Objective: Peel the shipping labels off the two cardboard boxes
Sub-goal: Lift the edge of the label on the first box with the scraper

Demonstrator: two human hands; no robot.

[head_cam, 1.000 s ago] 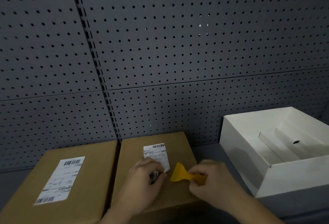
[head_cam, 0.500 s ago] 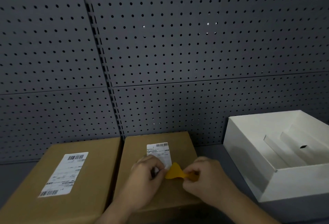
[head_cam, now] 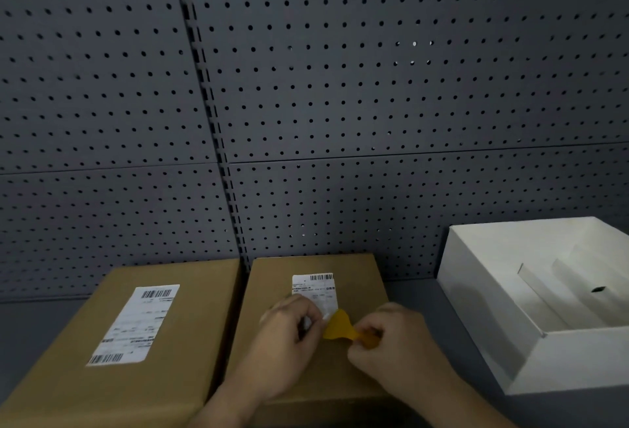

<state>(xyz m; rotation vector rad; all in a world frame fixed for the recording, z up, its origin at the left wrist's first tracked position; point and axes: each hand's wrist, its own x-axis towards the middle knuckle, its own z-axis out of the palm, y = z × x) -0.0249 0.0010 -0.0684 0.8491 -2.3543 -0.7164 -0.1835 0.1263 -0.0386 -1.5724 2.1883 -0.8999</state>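
Two brown cardboard boxes sit side by side against the pegboard. The left box (head_cam: 190,352) carries a full white shipping label (head_cam: 138,323), lying flat. The right box (head_cam: 357,281) has a smaller white label (head_cam: 315,291) whose near end is lifted. My left hand (head_cam: 286,339) pinches that lifted near end. My right hand (head_cam: 398,346) grips a yellow plastic scraper (head_cam: 338,325), its blade pressed at the label's near right corner. The label's lower part is hidden under my fingers.
An open white box (head_cam: 490,295) with a folded white insert stands to the right of the cardboard boxes. The dark grey pegboard wall (head_cam: 340,104) rises right behind everything. A grey shelf surface (head_cam: 415,291) shows between the boxes.
The scraper blade has slid left and slightly away, up under the label's near corner. My left hand stays pinched on the label's end. The camera shifted a little.
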